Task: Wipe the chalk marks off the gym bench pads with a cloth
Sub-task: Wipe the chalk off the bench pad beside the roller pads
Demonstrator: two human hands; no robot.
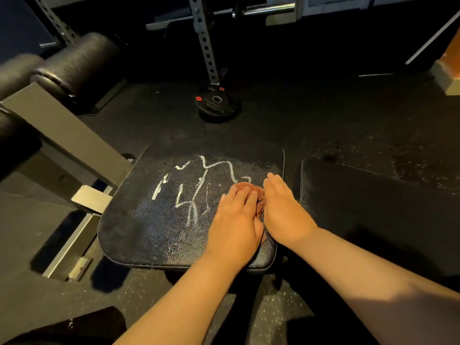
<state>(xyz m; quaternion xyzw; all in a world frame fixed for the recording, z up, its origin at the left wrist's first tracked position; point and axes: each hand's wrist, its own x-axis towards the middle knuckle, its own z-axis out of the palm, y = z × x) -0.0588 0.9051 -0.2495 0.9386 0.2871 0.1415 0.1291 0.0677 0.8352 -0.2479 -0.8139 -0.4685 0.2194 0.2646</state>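
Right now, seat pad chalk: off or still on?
Still on. White chalk marks cross the seat pad, beside the left hand and right hand on the cloth.

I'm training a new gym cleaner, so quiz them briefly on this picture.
1. True or false: the left hand and right hand both press flat on the cloth.
2. The chalk marks lie: A) left of the hands, B) right of them, C) on the other pad.
3. Fill in: beyond the seat pad lies a weight ____.
Key: 1 true; 2 A; 3 plate.
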